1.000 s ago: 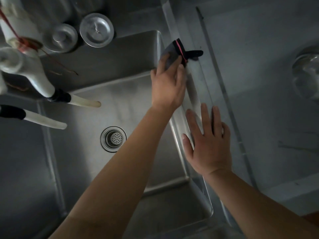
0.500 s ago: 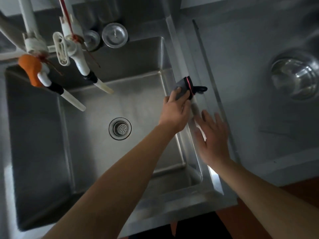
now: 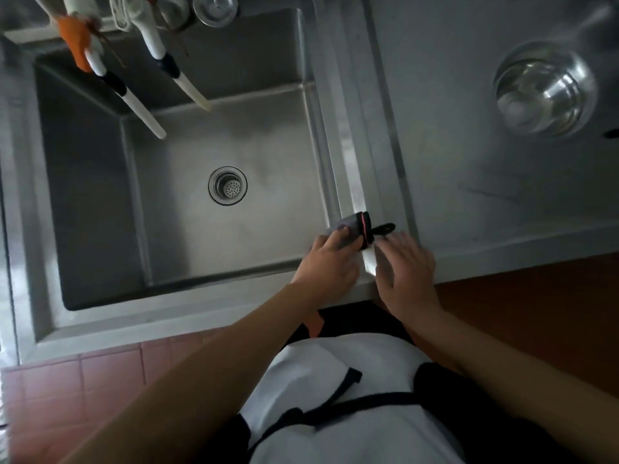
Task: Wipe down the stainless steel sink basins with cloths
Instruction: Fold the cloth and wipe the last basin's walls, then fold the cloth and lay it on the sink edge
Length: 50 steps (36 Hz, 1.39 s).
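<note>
Left hand [image 3: 326,262] presses a folded grey cloth [image 3: 350,226] against the sink's right rim [image 3: 348,169], close to the front corner; the fingers lie curved over the cloth, fingertips on top of it, and whether the thumb grips underneath cannot be told. That cloth has a pink stripe near its far edge and a small black hanging loop [image 3: 383,228] sticking out to the right onto the rim. Right hand [image 3: 407,266] rests palm down just beside it on the same rim, fingers loosely spread and holding nothing, the fingertips nearly touching the loop.

Left of both hands lies the stainless steel basin [image 3: 187,209], with a round drain strainer [image 3: 227,185] in the middle of its floor. 2 white spouts [image 3: 140,110] with dark collars reach out over the far left part of the basin, and something orange [image 3: 75,41] is wrapped round the left one. 2 round metal lids [image 3: 214,8] sit on the ledge behind the basin.

Right of the rim is a flat steel counter [image 3: 485,162], and a shiny metal bowl [image 3: 544,88] stands on it, well apart from the hands. Below the sink front show reddish floor tiles [image 3: 83,380] and the person's white apron [image 3: 335,396] with black ties
</note>
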### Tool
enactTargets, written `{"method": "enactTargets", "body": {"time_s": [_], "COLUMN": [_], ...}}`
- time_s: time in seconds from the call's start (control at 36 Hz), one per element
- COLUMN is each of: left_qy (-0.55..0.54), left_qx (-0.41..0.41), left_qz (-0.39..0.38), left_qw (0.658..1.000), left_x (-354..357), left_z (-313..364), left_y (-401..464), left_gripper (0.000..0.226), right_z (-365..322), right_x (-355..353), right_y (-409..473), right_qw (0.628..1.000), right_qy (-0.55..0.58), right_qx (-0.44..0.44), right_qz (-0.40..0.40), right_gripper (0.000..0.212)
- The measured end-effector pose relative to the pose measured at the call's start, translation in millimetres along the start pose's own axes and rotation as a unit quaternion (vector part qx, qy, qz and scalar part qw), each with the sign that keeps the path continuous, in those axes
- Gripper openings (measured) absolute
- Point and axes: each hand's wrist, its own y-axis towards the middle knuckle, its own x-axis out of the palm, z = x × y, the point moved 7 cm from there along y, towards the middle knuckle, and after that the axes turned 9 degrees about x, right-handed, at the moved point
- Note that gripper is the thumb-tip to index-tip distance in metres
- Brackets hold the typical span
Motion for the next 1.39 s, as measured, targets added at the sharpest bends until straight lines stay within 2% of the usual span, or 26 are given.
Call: {"method": "enactTargets", "body": {"time_s": [0.06, 0.11, 0.17, 0.28, 0.36, 0.42, 0.47, 0.58, 0.64, 0.72, 0.78, 0.86, 0.97, 1.06, 1.19, 1.33, 1.39], "left_qy": [0.029, 0.066, 0.106, 0.149, 0.185, 0.182, 0.138, 0.002, -0.035, -0.056, -0.068, -0.092, -0.244, -0.343, -0.514, -0.560, -0.576], "left_qx": [0.012, 0.022, 0.029, 0.065, 0.084, 0.092, 0.089, 0.002, -0.038, -0.045, -0.022, 0.009, -0.031, -0.036, -0.085, -0.119, -0.122], "left_qz": [-0.017, -0.029, -0.045, -0.055, -0.099, -0.109, -0.058, 0.135, 0.167, 0.147, 0.142, 0.182, 0.285, 0.307, 0.376, 0.429, 0.465], "left_qw": [0.999, 0.997, 0.993, 0.985, 0.974, 0.973, 0.985, 0.991, 0.985, 0.987, 0.987, 0.979, 0.927, 0.887, 0.766, 0.698, 0.661], "left_x": [8, 13, 16, 18, 20, 20, 15, -23, -45, -75, -92, -110, -114, -94, -49, -27, -31], "left_z": [5, 11, 16, 23, 22, 18, 13, -11, -24, -33, -39, -59, -91, -111, -157, -178, -187], "left_y": [-12, -21, -29, -35, -41, -50, -64, -103, -125, -161, -192, -249, -334, -377, -442, -492, -508], "left_gripper": [0.057, 0.055, 0.054, 0.057, 0.065, 0.068, 0.068, 0.069, 0.083, 0.098, 0.088, 0.048, 0.023, 0.029, 0.037, 0.034, 0.028], "right_z": [-1, -6, -16, -29, -32, -32, -35, -52, -73, -117, -154, -210, -254, -277, -307, -331, -348], "right_x": [-15, -27, -28, -5, 5, 5, 2, -9, -11, -8, -6, -11, -3, 29, 86, 124, 133], "right_y": [7, 15, 26, 36, 28, 21, 13, -10, -25, -55, -81, -115, -141, -159, -185, -208, -210], "right_qw": [0.998, 0.995, 0.996, 0.983, 0.970, 0.975, 0.989, 0.999, 0.995, 0.988, 0.977, 0.956, 0.947, 0.943, 0.939, 0.931, 0.924], "right_qy": [0.006, -0.002, -0.030, -0.161, -0.226, -0.209, -0.141, 0.024, 0.062, 0.079, 0.094, 0.127, 0.208, 0.245, 0.293, 0.292, 0.299], "right_qx": [-0.012, -0.012, -0.032, -0.059, -0.054, -0.036, -0.023, -0.048, -0.065, -0.084, -0.123, -0.190, -0.179, -0.143, -0.059, -0.014, -0.010], "right_qz": [0.068, 0.103, 0.079, -0.058, -0.074, -0.065, -0.048, -0.010, -0.037, -0.100, -0.148, -0.185, -0.164, -0.174, -0.172, -0.218, -0.239], "right_gripper": [0.043, 0.038, 0.037, 0.036, 0.033, 0.027, 0.019, 0.021, 0.023, 0.019, 0.020, 0.023, 0.025, 0.026, 0.022, 0.020, 0.021]}}
